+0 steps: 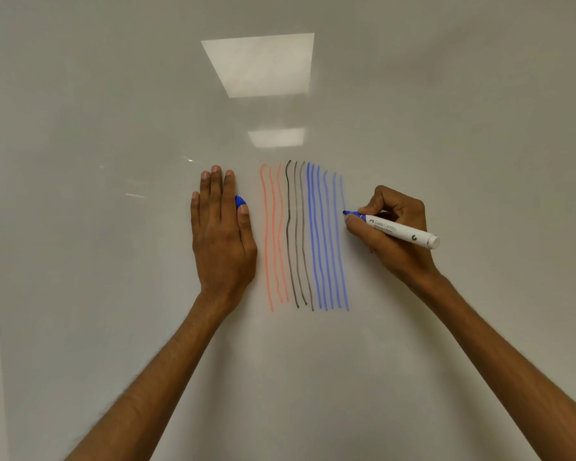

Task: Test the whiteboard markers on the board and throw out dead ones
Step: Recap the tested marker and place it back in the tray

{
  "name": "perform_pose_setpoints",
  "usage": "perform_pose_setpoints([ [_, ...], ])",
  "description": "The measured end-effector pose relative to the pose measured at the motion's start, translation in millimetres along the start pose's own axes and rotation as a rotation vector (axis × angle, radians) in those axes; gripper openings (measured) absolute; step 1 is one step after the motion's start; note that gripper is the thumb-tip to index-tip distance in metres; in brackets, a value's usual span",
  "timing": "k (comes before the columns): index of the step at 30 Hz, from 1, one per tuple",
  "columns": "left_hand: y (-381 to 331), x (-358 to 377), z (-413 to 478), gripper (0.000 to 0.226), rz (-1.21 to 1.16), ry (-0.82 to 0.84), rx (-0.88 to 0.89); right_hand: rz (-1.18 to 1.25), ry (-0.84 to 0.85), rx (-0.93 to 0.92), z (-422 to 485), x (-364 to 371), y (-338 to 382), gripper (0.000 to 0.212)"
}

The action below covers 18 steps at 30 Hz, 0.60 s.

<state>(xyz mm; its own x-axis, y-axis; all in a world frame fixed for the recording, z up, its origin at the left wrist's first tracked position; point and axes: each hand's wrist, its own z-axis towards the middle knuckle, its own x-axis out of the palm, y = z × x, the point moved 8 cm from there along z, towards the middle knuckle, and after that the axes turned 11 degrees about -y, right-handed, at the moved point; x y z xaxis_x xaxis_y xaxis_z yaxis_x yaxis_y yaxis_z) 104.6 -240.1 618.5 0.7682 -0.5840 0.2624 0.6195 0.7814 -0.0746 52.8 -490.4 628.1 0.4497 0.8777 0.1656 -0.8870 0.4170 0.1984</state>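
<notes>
Fingers of the left hand (222, 227) lie straight and flat on the whiteboard (113, 294), while its thumb pins a blue cap (240, 201) against the side of the forefinger. The right hand (398, 207) is clamped in a writing grip round an uncapped blue Faber-Castell marker (403, 231). The marker's tip (345, 212) touches the board on the rightmost, palest blue line.

Between the hands stand the test marks: three orange-red strokes (273, 234), then three black strokes (296, 234), then a wider set of blue strokes (323, 244) that grow fainter toward the right. Higher up, two ceiling-light reflections (260, 64) show in the glossy surface.

Testing looks well along, with three colours tried and blue in hand. That fading suggests weak ink, though it is still writing. No other markers or bin are in view, so what is left to test or throw out cannot be told.
</notes>
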Motion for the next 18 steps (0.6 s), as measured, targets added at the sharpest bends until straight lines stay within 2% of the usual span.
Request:
perform_pose_setpoints([
  [18, -1, -2, -1, 0.052, 0.006, -0.011, 0.016, -0.011, 0.117, 0.072, -53, -8, -14, 0.027],
])
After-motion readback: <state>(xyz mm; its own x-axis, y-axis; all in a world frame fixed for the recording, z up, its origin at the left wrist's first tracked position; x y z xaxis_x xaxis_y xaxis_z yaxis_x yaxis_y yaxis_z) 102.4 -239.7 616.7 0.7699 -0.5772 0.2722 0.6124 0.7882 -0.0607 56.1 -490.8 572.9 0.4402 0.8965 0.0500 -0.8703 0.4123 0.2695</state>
